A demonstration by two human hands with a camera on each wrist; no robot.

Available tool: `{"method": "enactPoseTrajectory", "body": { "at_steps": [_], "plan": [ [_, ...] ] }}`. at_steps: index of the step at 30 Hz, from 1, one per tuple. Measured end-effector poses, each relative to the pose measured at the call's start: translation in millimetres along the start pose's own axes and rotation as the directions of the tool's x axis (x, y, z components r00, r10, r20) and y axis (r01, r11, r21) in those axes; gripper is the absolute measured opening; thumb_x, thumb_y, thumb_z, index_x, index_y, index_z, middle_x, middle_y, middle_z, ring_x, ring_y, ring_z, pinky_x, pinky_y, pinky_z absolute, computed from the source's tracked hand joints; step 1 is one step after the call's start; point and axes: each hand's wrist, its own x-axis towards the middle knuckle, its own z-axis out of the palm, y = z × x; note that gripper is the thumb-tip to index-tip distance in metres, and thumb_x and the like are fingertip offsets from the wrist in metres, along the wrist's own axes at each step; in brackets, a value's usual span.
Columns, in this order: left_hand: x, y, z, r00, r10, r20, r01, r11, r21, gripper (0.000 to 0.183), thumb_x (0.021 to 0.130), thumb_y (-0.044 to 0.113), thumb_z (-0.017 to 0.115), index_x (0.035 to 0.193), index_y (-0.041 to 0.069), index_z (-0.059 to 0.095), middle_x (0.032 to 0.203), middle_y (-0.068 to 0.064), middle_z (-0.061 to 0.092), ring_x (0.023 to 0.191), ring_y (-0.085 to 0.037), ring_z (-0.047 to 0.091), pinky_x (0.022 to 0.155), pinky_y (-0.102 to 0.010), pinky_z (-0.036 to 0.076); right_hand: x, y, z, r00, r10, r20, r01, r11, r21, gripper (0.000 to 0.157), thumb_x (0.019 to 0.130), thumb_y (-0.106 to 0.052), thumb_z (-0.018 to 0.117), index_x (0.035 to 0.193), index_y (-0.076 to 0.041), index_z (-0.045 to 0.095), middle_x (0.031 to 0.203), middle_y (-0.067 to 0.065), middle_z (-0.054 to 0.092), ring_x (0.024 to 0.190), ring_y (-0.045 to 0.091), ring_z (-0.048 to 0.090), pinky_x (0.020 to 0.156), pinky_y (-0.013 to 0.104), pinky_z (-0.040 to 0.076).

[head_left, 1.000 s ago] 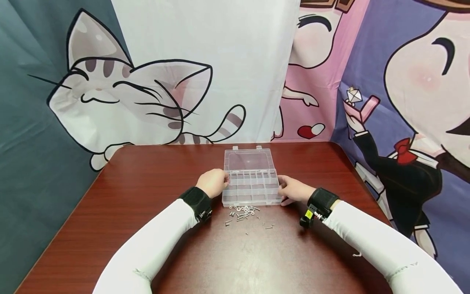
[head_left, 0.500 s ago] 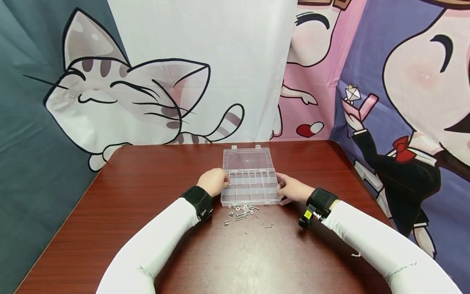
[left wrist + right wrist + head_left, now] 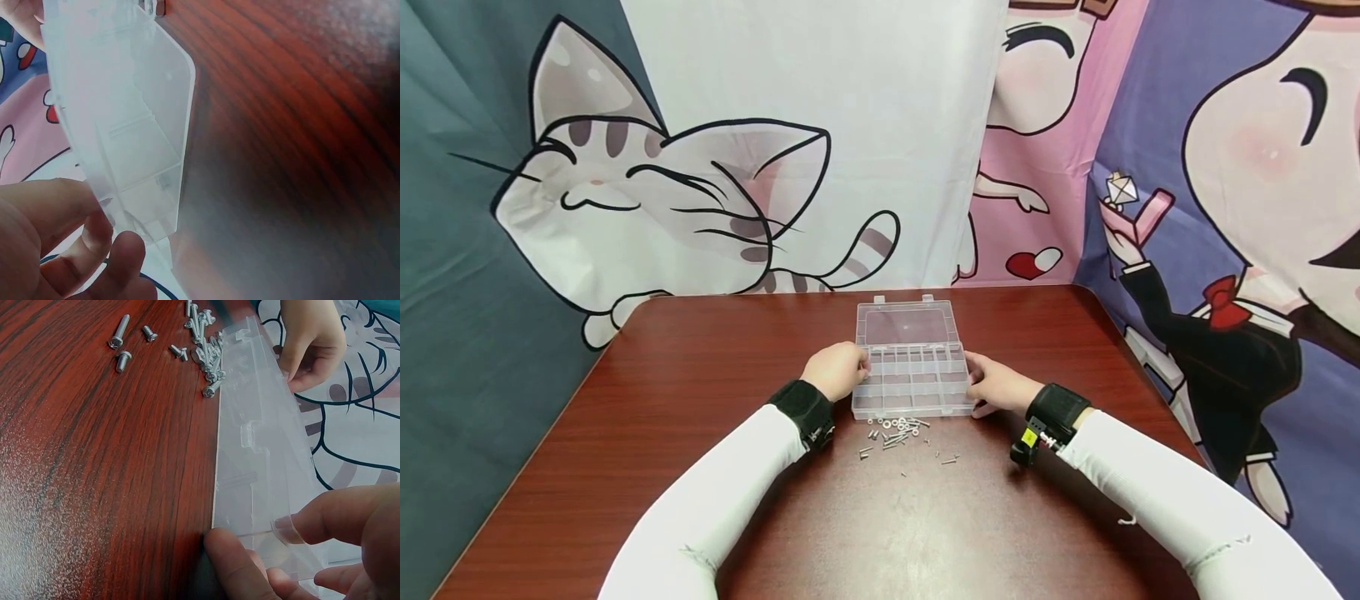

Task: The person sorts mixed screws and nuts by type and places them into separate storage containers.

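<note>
A clear plastic compartment box [image 3: 912, 389] lies on the table, its hinged lid [image 3: 906, 323] folded back toward the wall. My left hand [image 3: 835, 372] grips the box's left side wall; in the left wrist view the curled fingers [image 3: 128, 250] are at its edge. At the opposite side, my right hand [image 3: 1000, 386] holds the right wall near the front corner, thumb and fingers [image 3: 325, 515] pinching it in the right wrist view. Its compartments show nothing inside. Just in front lie loose screws [image 3: 895, 440] and white-looking washers [image 3: 887, 425], in a small pile with several strays.
The reddish-brown wooden table [image 3: 700, 375] extends around the box on every side. Behind it hangs a printed cartoon cloth [image 3: 910, 125] reaching the table's back edge. Several single screws [image 3: 120, 331] lie apart from the pile, toward the front right.
Both hands keep their hold on the box, which stays in place among the same scattered screws. Only a slight shift of the head view shows.
</note>
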Motion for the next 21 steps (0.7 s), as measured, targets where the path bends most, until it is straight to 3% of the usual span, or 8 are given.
{"method": "enactPoseTrajectory", "body": {
  "at_steps": [6,8,11,15,21],
  "plan": [
    [-8.6,0.3,-2.8,0.999,-0.011,-0.035,0.011,1.0,0.007,0.012,0.093,0.022,0.066,0.082,0.02,0.07,0.08,0.003,0.061,0.07,-0.014,0.054,0.063,-0.034,0.046,-1.1,-0.3,0.8,1.0,-0.003,0.006,0.003,1.0,0.018,0.088,0.085,0.007,0.057,0.158,-0.007,0.01,0.109,0.021,0.042,0.074,0.021,0.055,0.066,0.04,0.059],
    [-12.9,1.8,-4.7,0.999,-0.011,-0.047,0.011,1.0,0.001,0.012,0.095,0.026,0.064,0.093,0.02,0.074,0.088,0.002,0.065,0.075,-0.015,0.059,0.067,-0.036,0.05,-1.8,-1.1,0.9,1.0,-0.002,0.004,0.002,1.0,0.014,0.087,0.086,0.006,0.057,0.158,-0.008,0.011,0.11,0.022,0.042,0.074,0.022,0.055,0.067,0.04,0.059],
    [-21.3,4.6,-9.2,0.998,0.021,-0.056,-0.022,1.0,-0.008,0.028,0.097,0.034,0.063,0.118,0.018,0.071,0.113,-0.004,0.068,0.099,-0.02,0.065,0.084,-0.041,0.052,-1.8,-1.4,1.0,1.0,0.007,0.001,-0.007,1.0,0.002,0.086,0.087,0.006,0.057,0.158,-0.009,0.012,0.111,0.022,0.042,0.075,0.023,0.055,0.067,0.041,0.059],
    [-35.4,8.0,-14.6,0.992,0.116,-0.058,-0.115,0.993,0.015,0.058,0.095,0.047,0.061,0.145,0.02,0.051,0.147,-0.01,0.049,0.133,-0.029,0.048,0.107,-0.047,0.039,0.1,-2.0,1.6,1.0,0.019,-0.002,-0.019,1.0,-0.002,0.085,0.086,0.006,0.057,0.158,-0.01,0.014,0.111,0.022,0.043,0.076,0.024,0.056,0.067,0.041,0.059],
    [-62.7,13.5,-16.1,0.978,0.205,-0.048,-0.201,0.977,0.068,0.08,0.092,0.064,0.054,0.157,0.024,0.028,0.161,-0.009,0.026,0.144,-0.034,0.031,0.116,-0.048,0.023,-1.8,-5.1,2.8,1.0,0.027,0.005,-0.027,1.0,0.001,0.084,0.087,0.006,0.055,0.158,-0.009,0.014,0.112,0.022,0.04,0.079,0.025,0.056,0.068,0.041,0.059]
  ]
}}
